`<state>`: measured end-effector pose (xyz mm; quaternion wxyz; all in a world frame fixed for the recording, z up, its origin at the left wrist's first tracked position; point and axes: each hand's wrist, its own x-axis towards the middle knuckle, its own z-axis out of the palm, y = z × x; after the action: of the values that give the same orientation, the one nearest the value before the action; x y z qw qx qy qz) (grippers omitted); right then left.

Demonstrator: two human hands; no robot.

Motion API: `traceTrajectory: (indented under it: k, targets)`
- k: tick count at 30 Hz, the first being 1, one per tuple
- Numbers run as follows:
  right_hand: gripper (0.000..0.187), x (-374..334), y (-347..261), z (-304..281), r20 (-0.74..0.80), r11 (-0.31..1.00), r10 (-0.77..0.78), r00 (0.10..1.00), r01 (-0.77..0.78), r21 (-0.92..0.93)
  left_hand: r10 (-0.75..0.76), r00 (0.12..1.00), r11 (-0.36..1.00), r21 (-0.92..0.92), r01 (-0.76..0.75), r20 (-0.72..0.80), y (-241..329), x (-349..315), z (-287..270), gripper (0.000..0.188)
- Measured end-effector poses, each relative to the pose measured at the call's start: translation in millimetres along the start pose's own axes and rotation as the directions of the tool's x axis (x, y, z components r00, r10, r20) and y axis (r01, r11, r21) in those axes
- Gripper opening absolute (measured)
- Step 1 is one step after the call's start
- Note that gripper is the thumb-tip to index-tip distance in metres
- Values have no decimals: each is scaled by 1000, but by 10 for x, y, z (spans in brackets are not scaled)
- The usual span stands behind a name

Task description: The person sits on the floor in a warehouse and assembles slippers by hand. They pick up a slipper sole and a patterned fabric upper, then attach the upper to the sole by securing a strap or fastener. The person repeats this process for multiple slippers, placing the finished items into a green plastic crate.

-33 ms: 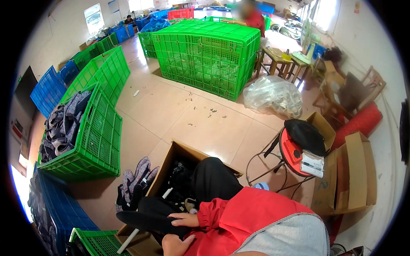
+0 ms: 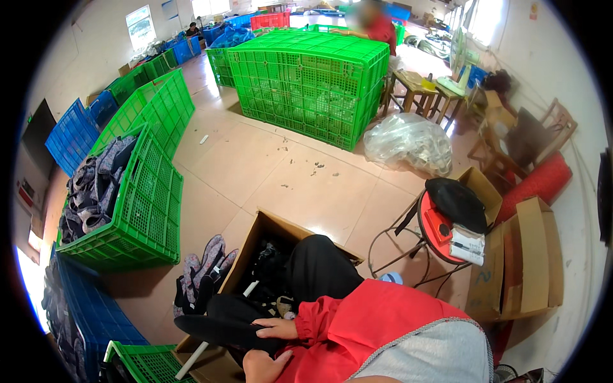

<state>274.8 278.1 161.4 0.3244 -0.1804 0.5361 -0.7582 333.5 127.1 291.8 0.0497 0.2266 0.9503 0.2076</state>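
Note:
A long, flat black piece with a rounded end, its exact kind unclear, lies across my lap and sticks out to the left. My right hand rests over its upper side, fingers bent onto it. Below, at the near end of the black piece, my left hand grips with thumb and forefinger apart around the dark material; its other fingers are hidden. Beyond my hands stands an open cardboard box with black and some beige pieces inside. A white rod slants across the box beside my leg.
Patterned dark pieces lie left of the box. A green crate of similar pieces stands at left, with a blue crate nearer. A red-topped stool is at right. Large green crates and a person in red are farther off.

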Motion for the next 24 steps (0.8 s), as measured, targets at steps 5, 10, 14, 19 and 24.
traceTrajectory:
  k: [5, 10, 14, 19, 24]
  targets:
    - [51, -42, -264, 81, -42, 1000, 9, 999, -8, 29, -72, 996, 997, -14, 71, -51, 82, 0, 61, 61]
    - [50, -40, -300, 35, -16, 999, 36, 999, -36, -16, 67, 985, 997, 46, -60, -161, 27, 2, 159, 53]
    - [50, -37, -354, 37, 2, 997, 53, 999, -52, -48, 116, 956, 976, -147, -160, -271, 10, 26, 202, 34]
    - [50, -6, -283, 57, -23, 998, 42, 999, -43, -45, -153, 985, 966, -223, 131, -82, -45, -51, 197, 38]
    - [49, -37, -309, 65, -59, 999, 18, 998, -20, -34, -143, 986, 966, -230, 120, -84, -7, -21, 174, 38]
